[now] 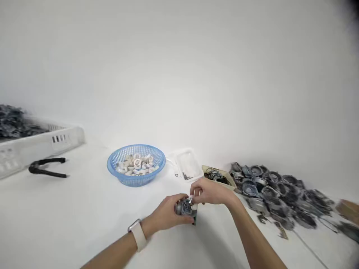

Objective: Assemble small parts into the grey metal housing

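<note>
While we look down from the head camera, our left hand is closed around a small round grey metal part, cupping it from the left and holding it just above the white worktop. We take this grey metal part as our landmark for everything else. Our right hand sits just right of it and slightly behind, fingers pinched narrow on a small white piece that touches the part's upper right edge; whether that piece is seated in the part or only resting against it we cannot tell. So the white piece meets the part from the right, and the right hand is the nearer one to that joint, while the left only steadies. The part looks round, so we can name no long axis for it.

Behind the part and to its left stands a blue basket holding white ring-shaped pieces. Directly behind it lies a clear shallow tray with a few dark bits, and behind and to the right a small tan box of dark hardware. Well to the right spreads a pile of grey metal housings, similar in look to the one we hold. Far to the left lie a black curved tool and a white crate with dark parts. A pale watch is on our left wrist.
</note>
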`<state>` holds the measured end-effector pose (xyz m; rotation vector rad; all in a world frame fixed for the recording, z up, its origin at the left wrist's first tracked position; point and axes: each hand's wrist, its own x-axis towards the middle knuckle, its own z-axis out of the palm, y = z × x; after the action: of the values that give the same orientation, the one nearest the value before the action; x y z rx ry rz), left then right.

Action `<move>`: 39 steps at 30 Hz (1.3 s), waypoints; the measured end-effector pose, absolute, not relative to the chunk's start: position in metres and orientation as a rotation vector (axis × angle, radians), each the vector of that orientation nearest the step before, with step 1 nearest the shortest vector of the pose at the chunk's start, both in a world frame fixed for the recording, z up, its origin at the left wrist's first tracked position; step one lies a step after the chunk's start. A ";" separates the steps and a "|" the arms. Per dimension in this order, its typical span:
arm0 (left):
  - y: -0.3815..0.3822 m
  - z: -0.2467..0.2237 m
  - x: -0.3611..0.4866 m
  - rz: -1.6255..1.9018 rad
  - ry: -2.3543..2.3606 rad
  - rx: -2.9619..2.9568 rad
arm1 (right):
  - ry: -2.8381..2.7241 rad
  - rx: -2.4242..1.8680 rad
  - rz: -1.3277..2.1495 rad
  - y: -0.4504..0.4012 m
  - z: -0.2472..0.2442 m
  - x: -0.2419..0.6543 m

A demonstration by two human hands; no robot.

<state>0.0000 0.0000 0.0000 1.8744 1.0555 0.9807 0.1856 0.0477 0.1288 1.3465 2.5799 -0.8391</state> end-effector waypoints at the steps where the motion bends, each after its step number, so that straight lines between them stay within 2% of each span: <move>1: 0.000 -0.001 0.000 0.972 1.080 1.874 | 2.583 1.326 -0.867 0.050 0.127 0.186; 11: -0.008 0.009 0.004 0.928 1.111 1.885 | 2.442 1.170 -1.440 0.065 0.110 0.203; 15: -0.009 0.006 0.003 0.938 1.125 1.893 | 2.443 1.123 -1.561 0.069 0.101 0.206; 28: -0.012 -0.004 0.000 1.010 1.181 1.888 | 2.595 1.135 -1.292 0.075 0.098 0.206; 35: -0.018 0.007 0.000 1.037 1.239 1.946 | 2.515 1.112 -1.185 0.072 0.102 0.210; 39: -0.023 0.011 0.003 1.008 1.224 2.014 | 2.612 1.273 -1.023 0.078 0.103 0.217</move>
<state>0.0031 -0.0233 0.0110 2.0136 1.2235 1.0075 0.2171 0.0777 0.1034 1.2730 2.6116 -1.0226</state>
